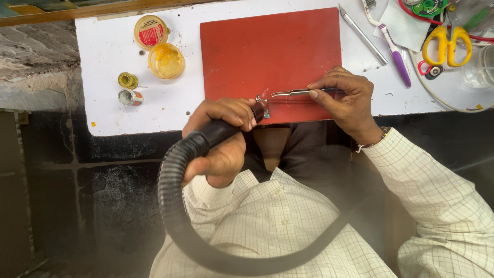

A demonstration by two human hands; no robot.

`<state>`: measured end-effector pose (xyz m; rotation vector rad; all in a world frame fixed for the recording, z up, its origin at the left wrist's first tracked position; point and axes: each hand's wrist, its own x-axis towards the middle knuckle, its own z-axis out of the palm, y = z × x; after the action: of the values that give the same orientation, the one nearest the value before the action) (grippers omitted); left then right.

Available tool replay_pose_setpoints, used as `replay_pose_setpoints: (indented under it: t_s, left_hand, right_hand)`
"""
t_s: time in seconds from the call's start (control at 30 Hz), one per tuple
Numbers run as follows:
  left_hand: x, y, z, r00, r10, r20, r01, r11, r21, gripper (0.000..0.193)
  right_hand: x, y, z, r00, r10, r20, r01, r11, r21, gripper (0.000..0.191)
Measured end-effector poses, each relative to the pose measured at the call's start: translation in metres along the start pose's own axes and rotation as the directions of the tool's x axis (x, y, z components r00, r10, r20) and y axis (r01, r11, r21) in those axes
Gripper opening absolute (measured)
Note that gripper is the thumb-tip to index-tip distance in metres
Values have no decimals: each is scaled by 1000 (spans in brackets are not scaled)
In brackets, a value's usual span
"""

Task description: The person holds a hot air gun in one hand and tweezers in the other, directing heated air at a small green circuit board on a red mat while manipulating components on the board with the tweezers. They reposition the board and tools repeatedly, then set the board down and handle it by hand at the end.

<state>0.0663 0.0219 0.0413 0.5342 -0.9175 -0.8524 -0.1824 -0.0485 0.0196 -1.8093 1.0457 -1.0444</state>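
My left hand (222,138) grips a black hot-air tool handle (218,133) with a ribbed black hose (175,206) looping down over my lap. Its metal nozzle (260,108) points at a small part (263,99) on the red mat (270,51). My right hand (347,100) pinches metal tweezers (293,92), whose bent tip reaches left to that small part. The tweezers' tip and the nozzle nearly meet at the mat's near edge.
On the white tabletop (113,113), left of the mat, sit an open yellow tin (165,61), its lid (151,32), a solder spool (127,80) and a small pot (129,97). At right lie a craft knife (363,36), a purple tool (396,54) and yellow scissors (446,45).
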Motion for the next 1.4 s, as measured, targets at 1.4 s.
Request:
replay_pose_setpoints:
  t_s: [1.4]
  left_hand:
    - [-1, -2, 1, 999, 53, -7, -53, 998, -22, 99]
  right_hand:
    - [0, -2, -1, 1000, 16, 0, -16, 1000, -11, 9]
